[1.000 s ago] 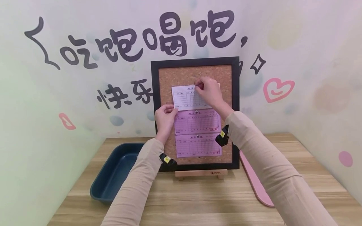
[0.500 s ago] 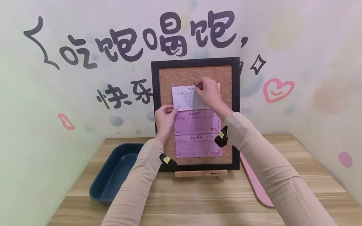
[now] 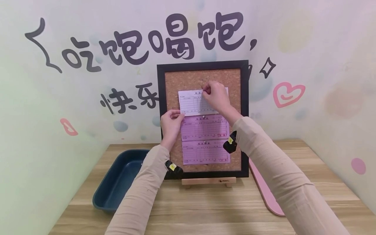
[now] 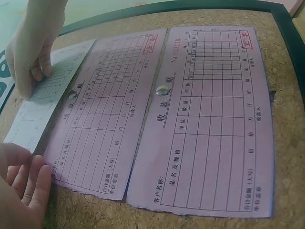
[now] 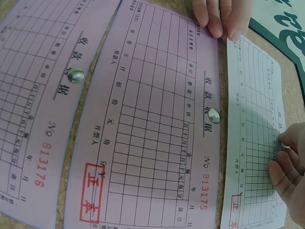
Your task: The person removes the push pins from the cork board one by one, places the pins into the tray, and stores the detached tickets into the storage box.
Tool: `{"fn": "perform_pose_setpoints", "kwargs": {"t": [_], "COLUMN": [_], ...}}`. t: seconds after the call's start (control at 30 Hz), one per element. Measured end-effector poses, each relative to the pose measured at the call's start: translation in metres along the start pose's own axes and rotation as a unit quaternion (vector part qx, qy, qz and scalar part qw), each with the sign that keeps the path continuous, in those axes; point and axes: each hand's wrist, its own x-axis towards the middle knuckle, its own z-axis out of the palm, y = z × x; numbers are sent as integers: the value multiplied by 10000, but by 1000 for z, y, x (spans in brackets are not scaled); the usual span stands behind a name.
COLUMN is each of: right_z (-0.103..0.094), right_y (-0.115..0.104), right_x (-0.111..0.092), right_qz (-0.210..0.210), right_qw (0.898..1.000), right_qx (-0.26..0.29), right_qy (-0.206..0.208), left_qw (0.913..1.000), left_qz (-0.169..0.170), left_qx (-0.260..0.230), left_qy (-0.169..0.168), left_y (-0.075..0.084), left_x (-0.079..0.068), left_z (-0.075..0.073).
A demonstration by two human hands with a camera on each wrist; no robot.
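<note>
A white receipt slip (image 3: 189, 102) lies against the cork board (image 3: 188, 78), above two pink receipt slips (image 3: 202, 127). My left hand (image 3: 171, 125) grips the white slip's lower left corner with thumb and fingers. At the middle of its top edge, my right hand (image 3: 217, 94) has thumb and fingers pinched together, right against the paper; I cannot tell what is between the fingertips. A shiny round thumbtack (image 4: 162, 90) holds the lower pink slip at its top middle. The upper pink slip has a similar thumbtack (image 5: 214, 115) near its top edge.
The black-framed board stands upright on a small wooden easel (image 3: 208, 180) on the wooden table (image 3: 205, 209). To the left sits a dark blue tray (image 3: 108, 195). A pink board (image 3: 270, 199) lies at the right, partly under my right arm. A lettered wall (image 3: 117, 19) rises behind.
Both hands keep their places on the white receipt slip. The head view tilts very slightly; nothing else visibly moves.
</note>
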Motion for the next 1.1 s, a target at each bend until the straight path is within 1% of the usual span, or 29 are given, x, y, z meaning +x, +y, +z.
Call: {"fn": "perform_pose_setpoints", "kwargs": {"t": [0.2, 0.4, 0.8, 1.1], "right_z": [0, 0, 0, 0], "right_y": [0, -1, -1, -1], "right_x": [0, -1, -3, -1], "right_qz": [-55, 15, 108, 85], "right_qw": [10000, 9999, 9996, 9999], "right_qx": [75, 150, 250, 129], "right_qy": [-23, -17, 57, 40], "left_qw": [10000, 10000, 9995, 9998], "left_qz": [7, 33, -77, -50], "left_qx": [0, 37, -305, -197], "left_qy": [-22, -8, -49, -72], "left_y": [0, 1, -1, -1], "left_x": [1, 1, 1, 2], "left_z": [0, 0, 0, -1]}}
